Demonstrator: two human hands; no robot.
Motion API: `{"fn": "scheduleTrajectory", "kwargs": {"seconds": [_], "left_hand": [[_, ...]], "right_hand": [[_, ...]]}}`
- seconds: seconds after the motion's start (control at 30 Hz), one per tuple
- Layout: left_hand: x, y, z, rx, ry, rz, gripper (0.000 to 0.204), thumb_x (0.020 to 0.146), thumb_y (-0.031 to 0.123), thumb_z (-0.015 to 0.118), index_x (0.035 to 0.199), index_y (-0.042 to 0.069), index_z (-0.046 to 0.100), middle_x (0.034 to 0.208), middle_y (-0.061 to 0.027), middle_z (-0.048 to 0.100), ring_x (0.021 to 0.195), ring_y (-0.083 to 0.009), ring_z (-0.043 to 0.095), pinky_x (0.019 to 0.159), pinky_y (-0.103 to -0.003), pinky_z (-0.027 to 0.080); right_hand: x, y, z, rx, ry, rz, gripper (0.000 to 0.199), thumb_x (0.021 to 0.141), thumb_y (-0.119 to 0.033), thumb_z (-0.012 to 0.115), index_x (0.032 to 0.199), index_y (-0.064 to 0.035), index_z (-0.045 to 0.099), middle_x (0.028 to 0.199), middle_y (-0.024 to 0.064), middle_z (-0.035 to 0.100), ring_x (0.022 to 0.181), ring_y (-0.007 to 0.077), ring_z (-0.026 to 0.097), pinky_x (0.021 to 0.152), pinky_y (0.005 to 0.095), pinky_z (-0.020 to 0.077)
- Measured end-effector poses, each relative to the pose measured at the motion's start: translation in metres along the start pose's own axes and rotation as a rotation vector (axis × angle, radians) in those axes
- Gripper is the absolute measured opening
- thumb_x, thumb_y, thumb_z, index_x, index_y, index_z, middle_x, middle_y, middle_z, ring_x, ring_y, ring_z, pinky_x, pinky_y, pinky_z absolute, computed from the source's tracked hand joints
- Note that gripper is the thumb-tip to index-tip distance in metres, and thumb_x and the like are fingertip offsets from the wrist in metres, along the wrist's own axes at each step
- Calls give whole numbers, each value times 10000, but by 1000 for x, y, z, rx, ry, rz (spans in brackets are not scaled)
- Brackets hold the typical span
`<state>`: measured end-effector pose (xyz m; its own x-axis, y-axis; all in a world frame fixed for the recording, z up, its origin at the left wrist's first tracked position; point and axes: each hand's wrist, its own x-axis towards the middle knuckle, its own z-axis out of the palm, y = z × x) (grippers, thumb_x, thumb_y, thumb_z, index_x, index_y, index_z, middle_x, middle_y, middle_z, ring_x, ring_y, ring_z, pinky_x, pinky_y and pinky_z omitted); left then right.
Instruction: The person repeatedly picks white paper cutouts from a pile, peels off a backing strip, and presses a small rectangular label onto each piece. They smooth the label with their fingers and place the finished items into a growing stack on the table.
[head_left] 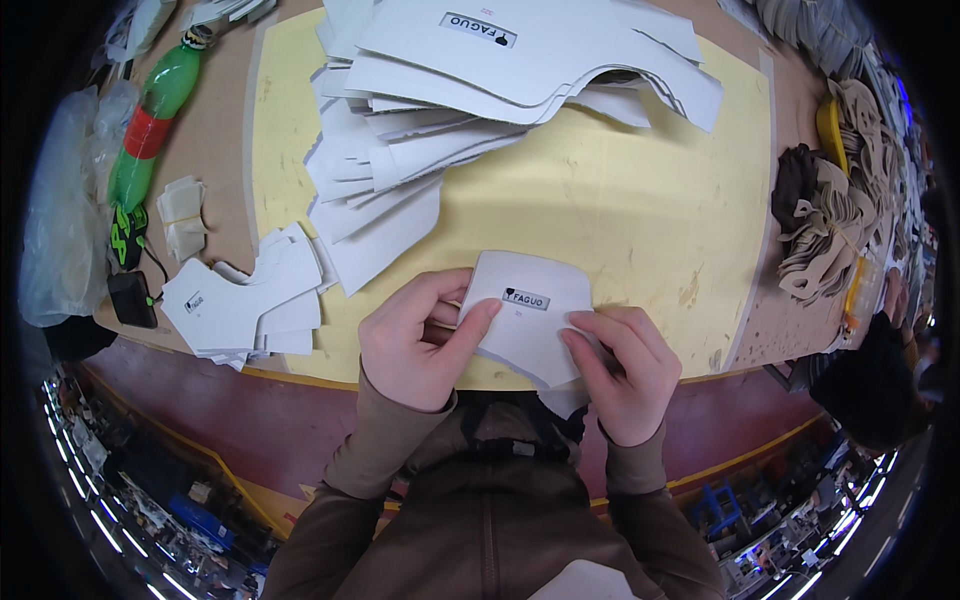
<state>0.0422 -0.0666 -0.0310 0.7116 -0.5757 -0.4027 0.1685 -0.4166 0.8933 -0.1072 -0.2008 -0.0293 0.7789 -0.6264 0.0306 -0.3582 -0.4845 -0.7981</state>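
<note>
Between my two hands is a white cut piece [540, 335] with a small dark printed label, held over the table's near edge. My left hand [420, 335] pinches its left side, thumb on top. At its right edge my right hand [625, 365] grips it between thumb and fingers. Part of the piece hangs below the table edge. Beyond my hands a large fanned pile of similar white pieces [480, 60] spreads over the yellow table sheet [610, 220]. A smaller stack of white pieces [250, 300] lies to the left.
On the left stand a green bottle [165, 100] with a red band, a clear plastic bag [65, 210], a banded white bundle [182, 220] and a black box [132, 298]. Tied beige cut parts [830, 230] heap up at the right. Another person [880, 375] is at the far right.
</note>
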Motion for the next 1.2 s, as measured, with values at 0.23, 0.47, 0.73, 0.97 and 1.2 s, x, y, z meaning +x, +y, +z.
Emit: {"fn": "scheduleTrajectory", "kwargs": {"seconds": [0.23, 0.47, 0.73, 0.97, 1.2], "left_hand": [[1, -2, 0, 37, 4, 44, 211, 879, 4, 750, 1064, -64, 675, 895, -107, 734, 749, -111, 709, 646, -234, 567], [0, -2, 1, 38, 13, 13, 246, 866, -1, 765, 1084, -70, 674, 893, -60, 695, 728, -71, 658, 659, -203, 518], [0, -2, 2, 85, 30, 29, 252, 861, 14, 771, 1080, -57, 669, 861, -51, 694, 716, -63, 646, 645, -207, 520], [-1, -4, 0, 128, 1, 29, 223, 859, 15, 771, 1032, -39, 642, 888, -63, 701, 736, -62, 641, 638, -195, 513], [-2, -5, -15, -65, -182, 167, 150, 887, -10, 729, 984, -16, 615, 895, -74, 716, 784, -107, 676, 674, -240, 546]], "right_hand": [[0, 0, 0, -3, -18, 35, 210, 807, 3, 791, 1004, -36, 729, 904, 94, 666, 686, 211, 653, 552, 298, 507], [2, -1, -2, 8, -45, 82, 194, 821, -10, 786, 1003, -41, 727, 909, 86, 662, 654, 188, 631, 540, 286, 493], [3, -3, -3, 14, -60, 101, 174, 836, -16, 779, 1001, -36, 728, 911, 87, 658, 672, 195, 642, 560, 291, 506], [4, -7, -7, 54, -69, 111, 166, 838, -1, 773, 997, -33, 737, 900, 84, 652, 693, 194, 647, 585, 291, 510], [2, -10, -17, 101, -106, 140, 193, 823, 28, 775, 1004, -31, 744, 892, 76, 650, 729, 186, 653, 609, 288, 511]]}}
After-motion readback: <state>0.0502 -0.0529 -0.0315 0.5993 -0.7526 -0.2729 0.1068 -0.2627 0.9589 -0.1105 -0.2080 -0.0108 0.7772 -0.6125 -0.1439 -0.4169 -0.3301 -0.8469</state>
